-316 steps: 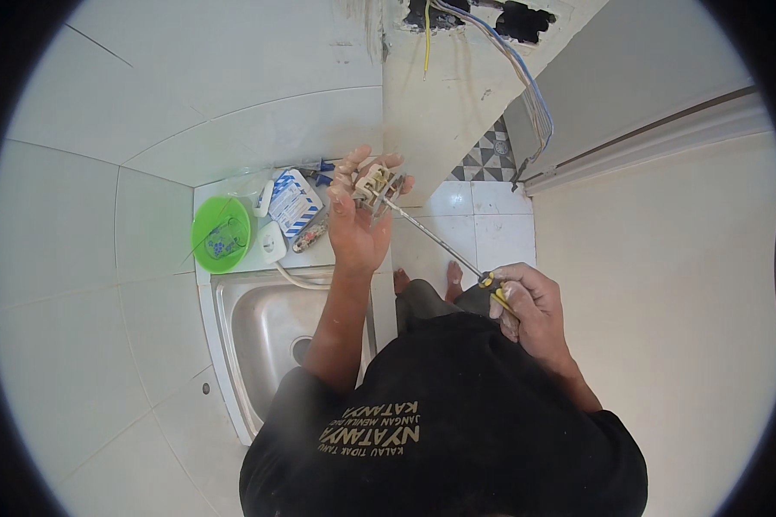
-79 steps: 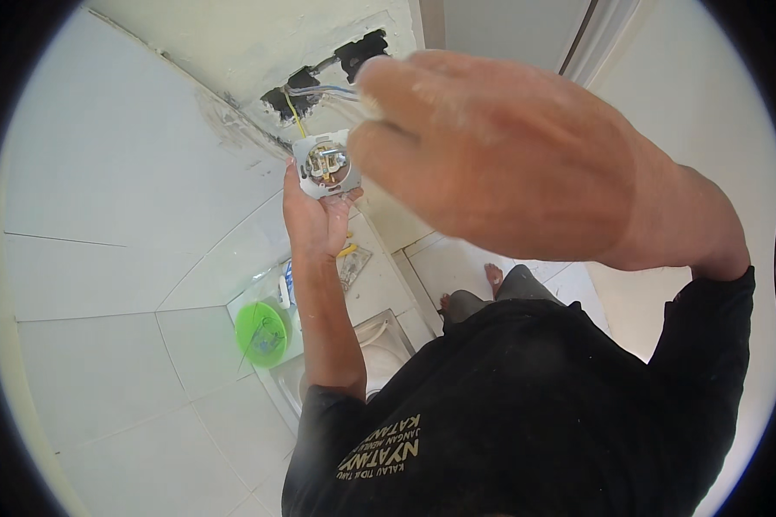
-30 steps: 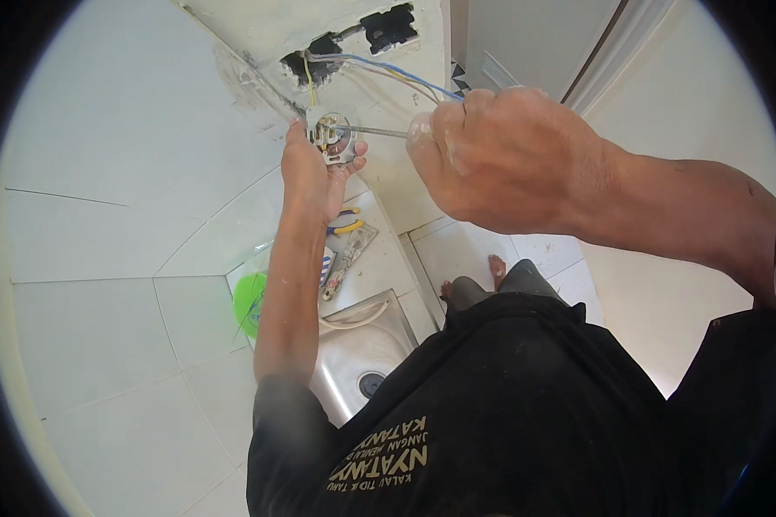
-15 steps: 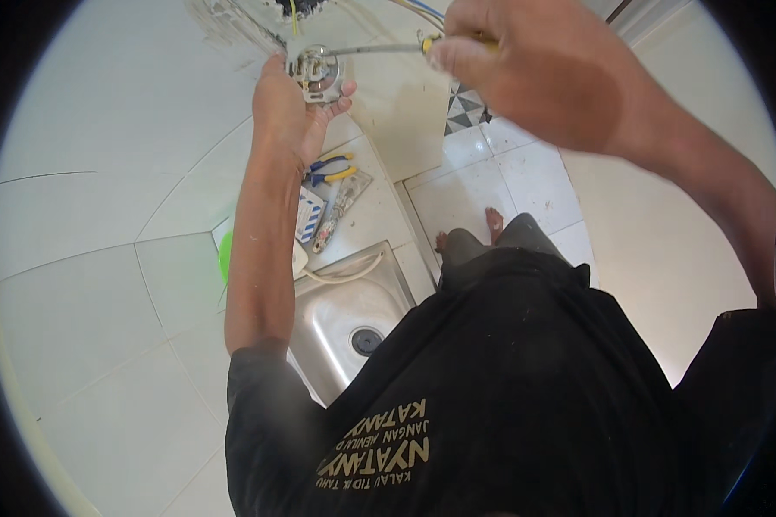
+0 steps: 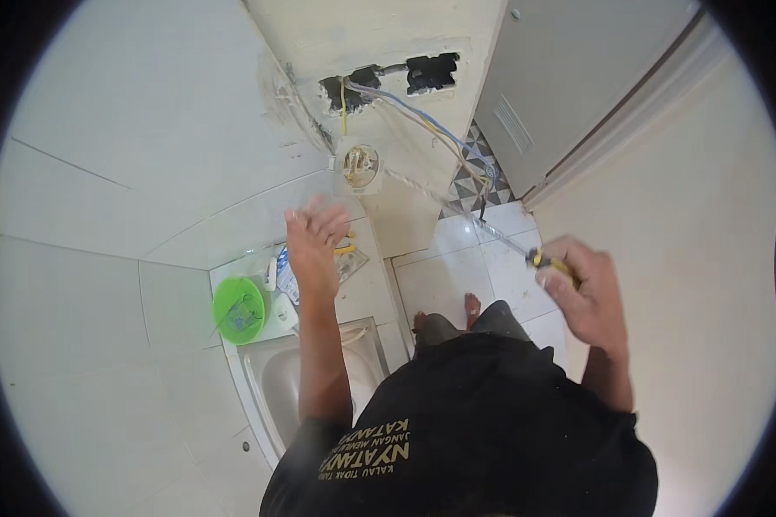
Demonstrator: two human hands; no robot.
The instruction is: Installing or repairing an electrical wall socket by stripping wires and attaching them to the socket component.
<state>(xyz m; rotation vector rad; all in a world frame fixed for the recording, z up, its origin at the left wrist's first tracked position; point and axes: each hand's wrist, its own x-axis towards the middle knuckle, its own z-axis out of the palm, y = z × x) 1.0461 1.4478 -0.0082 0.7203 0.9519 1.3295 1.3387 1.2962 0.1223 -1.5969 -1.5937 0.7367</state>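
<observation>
My right hand (image 5: 593, 297) is wrapped round the yellow-and-black handle of a long screwdriver (image 5: 509, 242), its shaft pointing up and left. My left hand (image 5: 316, 250) is raised over the counter, fingers spread and slightly blurred, holding nothing. Just beyond it, an electrical socket (image 5: 360, 166) with its inner metal parts showing hangs against the wall. A yellow wire (image 5: 344, 112) runs down to it from a broken wall opening (image 5: 353, 91). Blue and pale loose wires (image 5: 435, 125) trail from the same opening to the right.
A second wall opening (image 5: 431, 74) lies to the right. Below my left hand are partly hidden pliers (image 5: 347, 250) on the tiled counter, a green basin (image 5: 222, 320) and a steel sink (image 5: 263, 375). A grey door (image 5: 578, 77) stands at the far right.
My left hand has let go of the socket and drawn back toward me. The screwdriver, still in my right hand, has come away from the socket, down and right. The view has shifted upward.
</observation>
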